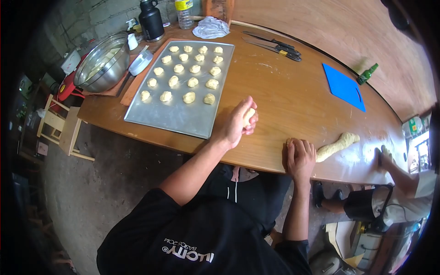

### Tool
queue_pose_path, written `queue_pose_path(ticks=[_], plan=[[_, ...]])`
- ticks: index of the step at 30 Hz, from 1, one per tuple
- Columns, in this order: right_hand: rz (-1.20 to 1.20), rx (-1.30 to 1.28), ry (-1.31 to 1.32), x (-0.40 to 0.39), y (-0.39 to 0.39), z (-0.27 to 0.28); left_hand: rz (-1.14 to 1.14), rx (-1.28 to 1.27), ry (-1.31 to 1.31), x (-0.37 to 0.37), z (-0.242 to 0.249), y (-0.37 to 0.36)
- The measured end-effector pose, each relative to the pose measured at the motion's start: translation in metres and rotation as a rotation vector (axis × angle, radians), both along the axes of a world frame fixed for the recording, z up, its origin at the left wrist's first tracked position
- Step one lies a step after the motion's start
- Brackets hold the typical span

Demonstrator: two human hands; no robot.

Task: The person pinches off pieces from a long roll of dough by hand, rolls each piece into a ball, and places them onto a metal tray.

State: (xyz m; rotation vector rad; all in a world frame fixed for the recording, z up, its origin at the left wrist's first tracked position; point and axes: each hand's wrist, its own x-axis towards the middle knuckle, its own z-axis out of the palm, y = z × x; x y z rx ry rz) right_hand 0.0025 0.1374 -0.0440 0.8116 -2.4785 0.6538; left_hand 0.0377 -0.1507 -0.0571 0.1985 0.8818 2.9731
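**At the counter: dough piece in one hand, dough balls on the tray**

Calling 12 the top of the view, the left hand is just above centre, fingers wrapped around a dough piece that peeks out by the fingertips. The right hand is between 3 and 4, palm down at the counter's near edge, fingers curled; can't tell if anything's under it. Right beside it, at 3, there's a lumpy dough log.

The metal tray sits at 11 with twenty dough balls on it, four across and five deep. Big steel bowl at 10. Some knives lie at 1, and at 2 there's a blue board with a green bottle just beside it. Another person's arm reaches onto the counter between 3 and 4.
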Motion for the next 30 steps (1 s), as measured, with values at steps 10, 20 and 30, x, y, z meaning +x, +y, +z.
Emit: queue_pose_path(ticks=[10, 20, 30], plan=[[-0.017, -0.067, -0.032, 0.000, 0.000, -0.003, 0.277, -0.308, -0.168, 0.012, 0.044, 0.015], [-0.026, -0.072, 0.143, 0.008, -0.007, 0.027, 0.091, -0.212, -0.012, 0.026, 0.037, 0.023], [0.405, -0.294, -0.344, 0.031, -0.056, 0.054, 0.006, -0.233, 0.040, 0.037, 0.043, 0.038]])
